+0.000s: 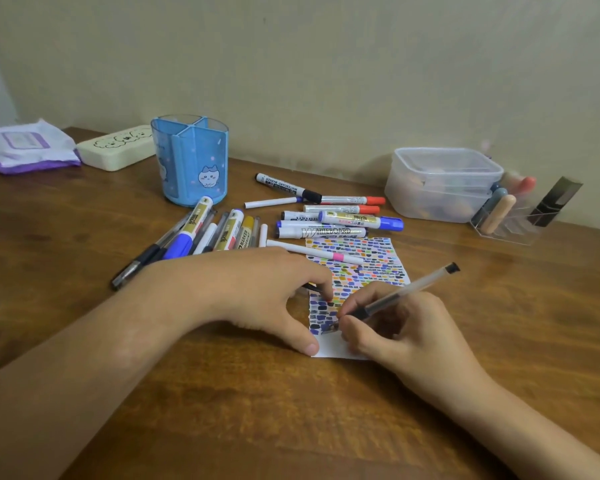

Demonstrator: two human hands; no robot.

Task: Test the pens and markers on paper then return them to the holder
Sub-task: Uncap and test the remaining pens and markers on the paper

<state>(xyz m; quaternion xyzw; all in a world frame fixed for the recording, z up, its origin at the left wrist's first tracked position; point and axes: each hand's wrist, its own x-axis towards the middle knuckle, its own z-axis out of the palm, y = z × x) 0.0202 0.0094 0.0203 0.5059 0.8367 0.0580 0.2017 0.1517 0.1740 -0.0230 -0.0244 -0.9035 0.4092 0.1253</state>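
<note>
the right hand [400,327] grips a clear pen [404,292], its tip on the paper [357,271] near the tabletop's [291,410] front edge. the left hand [257,292] presses the paper's left edge, thumb and fingers spread. loose markers [326,223] lie behind the paper, before the blue holder [191,161] toward the back edge.

From my end I can read "WHITEBOARD" on the white marker [321,232] above the paper; "WHITEBOARD MARKER" on the black-capped one [287,187]; "MARKER" on a gold-labelled one [244,236]; rest too blurry.
</note>
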